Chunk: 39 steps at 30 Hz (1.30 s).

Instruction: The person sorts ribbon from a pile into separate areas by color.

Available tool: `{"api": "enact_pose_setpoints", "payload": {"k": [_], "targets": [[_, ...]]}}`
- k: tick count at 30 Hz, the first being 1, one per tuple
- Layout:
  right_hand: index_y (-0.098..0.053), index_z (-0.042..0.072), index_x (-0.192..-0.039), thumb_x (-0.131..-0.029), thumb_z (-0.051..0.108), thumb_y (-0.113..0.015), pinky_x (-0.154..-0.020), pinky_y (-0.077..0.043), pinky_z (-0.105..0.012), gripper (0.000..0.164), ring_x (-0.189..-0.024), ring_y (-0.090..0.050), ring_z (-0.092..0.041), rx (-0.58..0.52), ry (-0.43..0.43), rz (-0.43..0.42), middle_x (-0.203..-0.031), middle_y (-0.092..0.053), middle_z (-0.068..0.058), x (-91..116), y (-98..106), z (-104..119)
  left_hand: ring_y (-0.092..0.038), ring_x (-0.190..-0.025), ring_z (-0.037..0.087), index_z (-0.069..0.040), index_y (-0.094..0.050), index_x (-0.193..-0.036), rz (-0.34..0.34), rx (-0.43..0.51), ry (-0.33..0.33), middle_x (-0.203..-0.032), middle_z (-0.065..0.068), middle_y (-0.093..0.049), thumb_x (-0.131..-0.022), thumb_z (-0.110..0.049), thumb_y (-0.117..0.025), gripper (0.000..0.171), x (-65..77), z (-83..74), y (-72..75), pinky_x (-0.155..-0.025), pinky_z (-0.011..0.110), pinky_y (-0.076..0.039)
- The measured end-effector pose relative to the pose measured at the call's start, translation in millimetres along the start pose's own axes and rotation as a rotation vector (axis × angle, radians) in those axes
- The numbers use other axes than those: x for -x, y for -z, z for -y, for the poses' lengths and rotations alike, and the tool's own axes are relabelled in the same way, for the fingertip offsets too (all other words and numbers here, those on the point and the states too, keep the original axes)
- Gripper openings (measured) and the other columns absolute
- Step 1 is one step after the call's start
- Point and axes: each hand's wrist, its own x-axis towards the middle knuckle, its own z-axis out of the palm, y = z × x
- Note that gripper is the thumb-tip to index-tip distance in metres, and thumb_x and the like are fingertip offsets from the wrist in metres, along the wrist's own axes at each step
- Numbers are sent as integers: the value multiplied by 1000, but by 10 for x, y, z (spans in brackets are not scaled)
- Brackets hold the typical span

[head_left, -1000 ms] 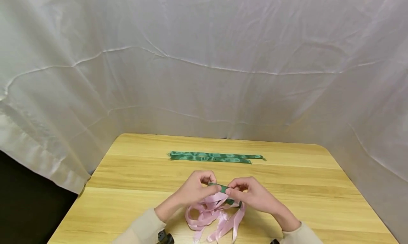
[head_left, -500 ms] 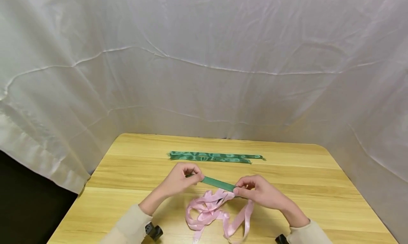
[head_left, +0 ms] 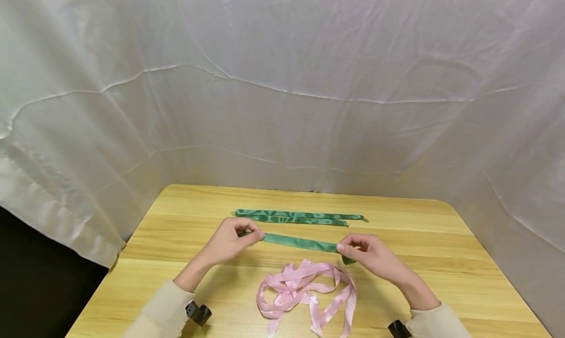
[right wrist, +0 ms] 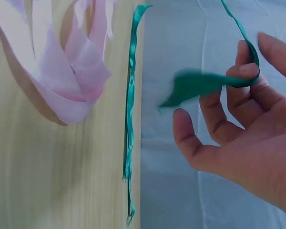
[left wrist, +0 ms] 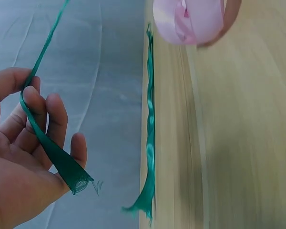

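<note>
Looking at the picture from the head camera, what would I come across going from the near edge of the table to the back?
Tangled pink satin ribbon → green ribbon stretched between the hands → two green ribbon strips lying side by side → pale hanging curtain.

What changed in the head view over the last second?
Left hand moved left and forward, right hand right, drawing the held green ribbon out between them, clear of the pink ribbon, whose loops spread right. Both kept hold; the far green ribbons stayed put.
</note>
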Motion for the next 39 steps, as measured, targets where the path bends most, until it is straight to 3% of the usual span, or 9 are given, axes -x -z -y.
{"api": "enact_pose_setpoints", "payload": {"k": [7, 15, 21, 24, 29, 32, 33, 36, 39], "targets": [[-72, 8, -110, -108, 27, -61, -80, -47, -31, 22, -95, -57, -14, 7, -66, -66, -110, -69, -7, -37, 113, -68, -45, -62, 6, -17, -79, -96, -15, -33, 47, -73, -2, -59, -99, -19, -74, 6, 4, 84, 128, -60, 23, -39], [-68, -3, -117, -107, 25, -62, -75, -50, -32, 31, -90, -55, -19, -50, -140, -115, -108, -64, -14, -125, 250, -320, -54, -69, 12, -13, -79, -100, -79, -41, 174, -88, 17, -70, -100, -21, -72, 11, -23, 285, 264, -64, 24, -44], [-66, -2, -119, -108, 28, -60, -94, -55, -39, 33, -101, -61, -20, -89, -230, -178, -110, -66, -5, -216, 291, -449, -57, -76, 18, -8, -79, -104, -117, -63, 225, -94, 23, -70, -101, -20, -72, 15, -53, 415, 324, -71, 29, -47], [-63, -2, -119, -107, 31, -61, -96, -54, -42, 35, -104, -59, -23, -93, -277, -217, -109, -65, -6, -266, 293, -510, -63, -87, 20, -8, -80, -104, -127, -90, 240, -101, 18, -74, -101, -21, -72, 16, -72, 461, 337, -83, 37, -51], [-64, -3, -118, -106, 30, -62, -86, -55, -37, 35, -98, -60, -23, -47, -343, -302, -105, -65, -9, -331, 290, -638, -67, -119, 30, -10, -81, -104, -161, -149, 271, -115, 7, -78, -100, -22, -73, 15, -120, 558, 334, -108, 57, -48], [-68, -2, -113, -105, 29, -64, -75, -52, -33, 32, -88, -57, -20, 27, -363, -346, -100, -65, -9, -373, 279, -697, -66, -123, 34, -10, -81, -104, -168, -178, 296, -117, 8, -78, -100, -20, -72, 14, -148, 609, 324, -108, 59, -47], [-69, -1, -111, -105, 29, -64, -73, -50, -32, 31, -86, -55, -18, 54, -364, -355, -98, -65, -7, -385, 277, -711, -67, -121, 33, -10, -81, -103, -169, -192, 303, -117, 9, -78, -100, -20, -72, 13, -157, 621, 319, -106, 57, -49], [-68, 1, -103, -102, 27, -66, -69, -45, -30, 26, -78, -51, -16, 101, -386, -385, -88, -62, -4, -423, 262, -752, -72, -90, 29, -8, -82, -102, -185, -216, 330, -118, 12, -78, -98, -16, -72, 13, -179, 654, 301, -83, 45, -56], [-67, 2, -97, -100, 25, -67, -66, -43, -31, 23, -70, -50, -16, 132, -401, -402, -78, -58, -1, -455, 255, -797, -59, -60, 19, -6, -82, -99, -214, -245, 351, -111, 16, -79, -96, -13, -72, 12, -202, 693, 283, -62, 32, -47]]}}
